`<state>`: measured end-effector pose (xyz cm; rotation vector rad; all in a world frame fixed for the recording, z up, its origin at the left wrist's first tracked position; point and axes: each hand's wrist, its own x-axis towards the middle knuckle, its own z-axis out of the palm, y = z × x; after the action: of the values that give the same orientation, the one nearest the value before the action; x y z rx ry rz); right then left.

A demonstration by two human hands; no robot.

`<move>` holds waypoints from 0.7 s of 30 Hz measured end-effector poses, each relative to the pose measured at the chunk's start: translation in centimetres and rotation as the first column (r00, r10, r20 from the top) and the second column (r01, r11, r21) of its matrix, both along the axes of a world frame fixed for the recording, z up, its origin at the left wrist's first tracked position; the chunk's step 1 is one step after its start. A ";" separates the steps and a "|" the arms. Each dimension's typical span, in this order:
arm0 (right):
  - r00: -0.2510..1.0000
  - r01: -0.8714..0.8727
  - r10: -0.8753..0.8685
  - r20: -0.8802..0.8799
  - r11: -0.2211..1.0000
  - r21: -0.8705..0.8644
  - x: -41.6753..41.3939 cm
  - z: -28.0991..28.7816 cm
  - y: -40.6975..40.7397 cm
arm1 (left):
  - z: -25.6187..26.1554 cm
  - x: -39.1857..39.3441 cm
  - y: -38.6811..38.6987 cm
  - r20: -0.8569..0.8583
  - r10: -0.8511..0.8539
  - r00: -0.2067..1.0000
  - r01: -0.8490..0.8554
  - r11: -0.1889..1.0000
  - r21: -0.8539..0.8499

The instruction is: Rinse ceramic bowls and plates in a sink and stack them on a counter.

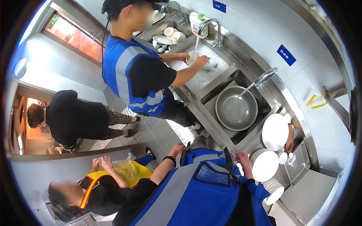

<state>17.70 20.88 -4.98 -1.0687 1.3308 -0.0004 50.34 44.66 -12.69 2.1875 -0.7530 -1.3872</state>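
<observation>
My left hand [178, 148], with a black band at the wrist, is beside a black strap [184, 154] on my blue vest [206, 203]. Whether its fingers grip that strap is unclear. On the other side of my body, my right hand [242, 158] is near the counter's front edge, with curled fingers; I cannot tell if it touches anything. Close to it stands a stack of white plates [264, 165]. Ahead of me, a round metal basin [237, 108] sits in a steel sink [208, 106], and water runs into it from a faucet [265, 76].
A co-worker in a blue vest [121, 62] washes a white dish [195, 54] under running water in a foamy sink [217, 66]. Another person [104, 192] holds a plastic bag [124, 169] at my left; a third [76, 115] bends at a doorway. More plates [273, 192] stand right.
</observation>
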 end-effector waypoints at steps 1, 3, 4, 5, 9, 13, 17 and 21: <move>0.998 -0.020 0.020 0.055 1.000 -0.002 0.0 0.0 0.0 | 0.0 0.0 0.1 0.000 0.035 0.999 -0.035 0.999 -0.035; 1.000 0.001 -0.001 0.009 1.000 0.005 0.1 0.0 0.1 | 0.0 -0.1 0.2 -0.052 0.133 0.990 -0.129 0.989 0.073; 0.998 -0.023 0.023 0.060 1.000 0.013 0.1 0.0 0.1 | 0.1 -0.1 0.1 -0.030 0.178 0.984 -0.173 0.978 0.116; 0.998 -0.018 0.017 0.062 1.000 0.008 0.1 0.0 0.1 | 0.2 -0.2 0.1 -0.022 0.153 0.988 -0.151 0.985 0.086; 1.000 -0.018 0.018 -0.007 1.000 0.002 0.0 -0.1 0.1 | 0.6 -0.5 -0.1 -0.054 0.193 0.980 -0.186 0.976 0.113; 0.998 -0.041 0.041 0.054 0.999 0.004 -0.3 -0.3 0.2 | 0.0 -0.4 0.1 -0.044 0.238 0.970 -0.229 0.961 0.155; 0.998 -0.010 0.009 0.057 1.000 0.016 -0.6 -0.7 0.3 | -1.1 -0.1 0.4 -0.024 0.073 0.997 -0.072 0.996 0.050; 0.998 0.048 -0.049 0.026 0.998 0.030 -0.8 -1.1 0.4 | -1.0 -0.2 -0.2 -0.075 0.137 0.988 -0.129 0.986 0.105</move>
<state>16.93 21.32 -6.03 -1.0082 1.3287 -0.0316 50.09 44.51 -13.64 2.1975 -0.5082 -1.4644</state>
